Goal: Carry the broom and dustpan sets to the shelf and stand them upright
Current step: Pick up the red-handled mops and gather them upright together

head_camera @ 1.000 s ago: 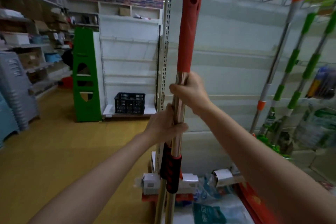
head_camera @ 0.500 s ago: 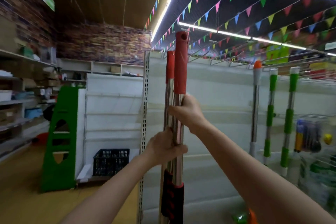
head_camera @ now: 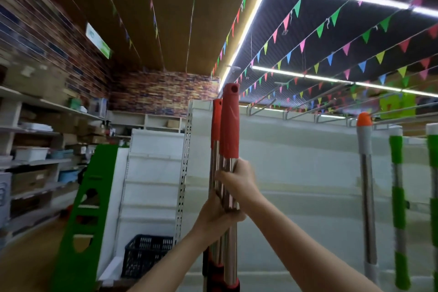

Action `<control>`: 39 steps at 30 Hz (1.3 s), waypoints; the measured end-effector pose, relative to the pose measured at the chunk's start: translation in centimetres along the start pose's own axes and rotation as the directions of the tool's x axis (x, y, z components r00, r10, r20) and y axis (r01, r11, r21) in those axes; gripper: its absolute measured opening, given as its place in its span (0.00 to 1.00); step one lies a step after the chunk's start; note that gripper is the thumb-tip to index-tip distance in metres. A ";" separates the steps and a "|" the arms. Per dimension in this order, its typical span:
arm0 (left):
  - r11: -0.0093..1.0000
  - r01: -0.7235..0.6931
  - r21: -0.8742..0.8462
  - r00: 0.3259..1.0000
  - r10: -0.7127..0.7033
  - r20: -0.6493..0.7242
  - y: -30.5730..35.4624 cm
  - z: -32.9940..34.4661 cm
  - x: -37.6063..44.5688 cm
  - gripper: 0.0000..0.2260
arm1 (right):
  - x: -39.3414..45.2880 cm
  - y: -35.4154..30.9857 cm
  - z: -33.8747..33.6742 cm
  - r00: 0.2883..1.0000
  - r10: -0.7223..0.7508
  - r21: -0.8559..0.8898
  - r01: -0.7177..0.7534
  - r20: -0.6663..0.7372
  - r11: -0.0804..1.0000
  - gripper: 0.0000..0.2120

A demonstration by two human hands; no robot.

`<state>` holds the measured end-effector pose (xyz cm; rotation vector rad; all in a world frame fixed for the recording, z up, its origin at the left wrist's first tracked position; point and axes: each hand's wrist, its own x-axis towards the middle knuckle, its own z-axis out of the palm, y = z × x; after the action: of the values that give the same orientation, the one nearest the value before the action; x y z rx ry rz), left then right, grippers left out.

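Two red-capped steel handles [head_camera: 227,173] held upright at centre frame, bundled side by side; lower ends, heads and dustpans out of view. Left hand [head_camera: 214,217] clamped round both shafts, right hand [head_camera: 238,181] wrapped just above it, touching. White shelf panel [head_camera: 296,173] directly behind; green-banded poles [head_camera: 397,197] standing at 3 o'clock. Probably carry ending, placement starting. Next: lower bundle, seat bases, lean upright, release.

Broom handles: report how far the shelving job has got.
Done: three other poles already stand upright against the white shelf panel. In hand: left hand and right hand grip two red-capped handles, held vertical. Left: setting them down and letting go; their lower ends are out of view.
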<state>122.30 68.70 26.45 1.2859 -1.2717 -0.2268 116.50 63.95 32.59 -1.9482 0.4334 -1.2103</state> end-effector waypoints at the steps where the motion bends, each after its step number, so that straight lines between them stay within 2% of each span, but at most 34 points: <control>1: 0.999 -0.027 0.045 1.000 0.028 -0.007 -0.2 -0.1 0.6 0.19 | 0.5 0.3 0.0 1.000 -0.007 0.009 0.007 -0.001 1.000 0.09; 6: 0.996 -0.065 -0.060 0.997 0.068 0.048 -0.5 -1.2 2.5 0.15 | 2.5 0.8 0.2 0.995 -0.083 0.047 0.085 -0.046 0.995 0.09; 9: 0.988 -0.011 -0.153 0.996 0.025 0.088 -1.8 -1.7 3.2 0.13 | 2.6 1.5 0.5 0.995 -0.083 0.057 0.086 -0.053 0.995 0.09; 13: 0.969 0.029 -0.247 0.999 -0.018 0.048 -2.7 -1.2 3.6 0.13 | 2.4 2.5 0.6 0.995 -0.070 0.065 0.074 -0.075 0.995 0.08; 16: 0.980 -0.022 -0.197 0.998 0.033 0.055 -2.1 -0.9 4.2 0.19 | 2.5 2.3 -0.1 0.991 -0.079 0.070 0.087 -0.108 0.994 0.07; 19: 0.979 -0.078 -0.186 0.992 0.094 0.082 -1.8 -0.8 4.3 0.32 | 2.4 2.0 -0.6 0.989 -0.083 0.088 0.094 -0.122 0.992 0.07; 20: 0.978 -0.094 -0.186 0.990 0.112 0.090 -1.9 -0.9 4.3 0.31 | 2.3 1.9 -0.7 0.988 -0.089 0.097 0.102 -0.127 0.990 0.06; 23: 0.979 -0.094 -0.180 0.991 0.110 0.076 -1.8 -1.3 4.1 0.21 | 2.1 1.4 -0.7 0.985 -0.109 0.123 0.126 -0.133 0.984 0.05; 29: 0.981 -0.163 -0.107 0.981 0.172 0.089 -0.2 -2.9 4.1 0.19 | 2.8 -0.5 0.0 0.983 -0.112 0.127 0.131 -0.147 0.983 0.05; 31: 0.979 -0.169 -0.118 0.974 0.184 0.130 0.2 -3.0 3.6 0.24 | 2.5 -0.5 0.0 0.984 -0.098 0.116 0.117 -0.151 0.986 0.05; 34: 0.981 -0.161 -0.109 0.971 0.177 0.159 -0.3 -2.8 3.0 0.38 | 1.8 -0.2 0.1 0.985 -0.062 0.117 0.081 -0.159 0.990 0.06; 37: 0.979 -0.157 -0.132 0.974 0.175 0.146 -0.1 -2.7 2.2 0.31 | 1.3 0.1 0.4 0.985 -0.050 0.121 0.071 -0.167 0.990 0.04; 39: 0.982 -0.147 -0.115 0.978 0.162 0.134 -0.2 -2.8 2.0 0.32 | 1.3 0.0 0.5 0.984 -0.050 0.116 0.071 -0.168 0.991 0.04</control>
<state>125.33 68.83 28.09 1.0909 -1.4567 -0.2741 117.60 63.35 33.26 -1.7764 0.3778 -1.4109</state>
